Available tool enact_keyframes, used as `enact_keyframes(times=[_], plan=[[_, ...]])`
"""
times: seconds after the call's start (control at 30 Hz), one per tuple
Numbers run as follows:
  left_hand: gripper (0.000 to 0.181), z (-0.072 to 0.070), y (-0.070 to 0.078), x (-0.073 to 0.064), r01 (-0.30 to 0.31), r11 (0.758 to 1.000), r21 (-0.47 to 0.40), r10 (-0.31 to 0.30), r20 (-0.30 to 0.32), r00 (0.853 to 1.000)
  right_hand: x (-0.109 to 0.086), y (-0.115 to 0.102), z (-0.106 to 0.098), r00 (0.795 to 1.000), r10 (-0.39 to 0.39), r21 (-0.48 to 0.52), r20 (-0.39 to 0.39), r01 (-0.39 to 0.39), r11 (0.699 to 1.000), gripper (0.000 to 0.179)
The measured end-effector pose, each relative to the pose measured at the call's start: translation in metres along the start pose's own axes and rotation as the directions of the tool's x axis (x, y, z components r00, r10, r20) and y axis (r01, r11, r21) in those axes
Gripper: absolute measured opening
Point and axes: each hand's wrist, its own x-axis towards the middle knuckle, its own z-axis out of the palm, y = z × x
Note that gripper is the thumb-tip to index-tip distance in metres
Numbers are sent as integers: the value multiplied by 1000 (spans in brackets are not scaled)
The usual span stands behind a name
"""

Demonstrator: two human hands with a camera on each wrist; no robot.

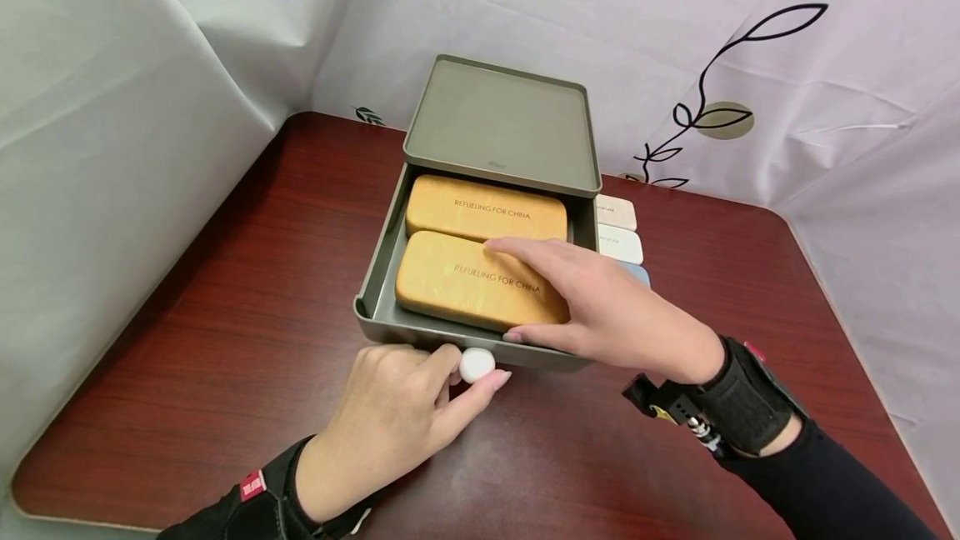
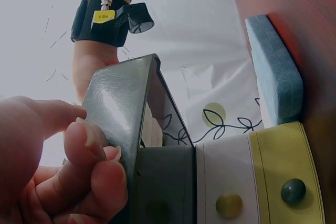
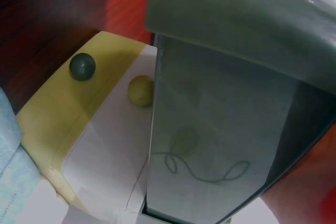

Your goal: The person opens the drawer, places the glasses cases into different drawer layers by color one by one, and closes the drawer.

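Note:
A grey-green drawer (image 1: 405,335) stands pulled out from under the flat top (image 1: 502,119) of its unit, with two yellow cases lettered "REFUELING FOR CHINA" in it. My left hand (image 1: 401,398) is at the drawer front, its thumb and curled forefinger about a white knob (image 1: 477,366); in the left wrist view my fingers (image 2: 86,140) hide that knob. Over the near yellow case (image 1: 465,277) reaches my right hand (image 1: 592,294), forefinger at its far edge and thumb at its near edge, spanning its width. The far yellow case (image 1: 480,205) lies behind, partly under the lid.
White and yellow drawers (image 2: 286,182) with round knobs (image 3: 82,66) sit below the open one. Right of the unit, a pink case (image 1: 617,211), a white case (image 1: 621,244) and a blue case (image 2: 278,72) lie on the red-brown table (image 1: 262,315). Patterned white cloth (image 1: 637,40) surrounds the table.

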Motion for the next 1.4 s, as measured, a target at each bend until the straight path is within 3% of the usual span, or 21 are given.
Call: enact_keyframes(times=[0.43,1.07,1.27,1.4], plan=[[49,0,0,-1,4,1000,-3,-3,8,1000,8,-2,0,997,35,-49,69,-32,998,79],[48,1,0,0,-2,1000,0,2,-4,1000,7,-1,1,997,20,-61,78,-15,998,77],[49,1,0,-1,-2,1000,-2,2,-6,1000,7,0,-1,998,-24,-5,62,24,1000,70],[49,1,0,-1,-2,1000,-1,2,-7,1000,5,2,-5,999,-33,58,-2,33,998,62]])
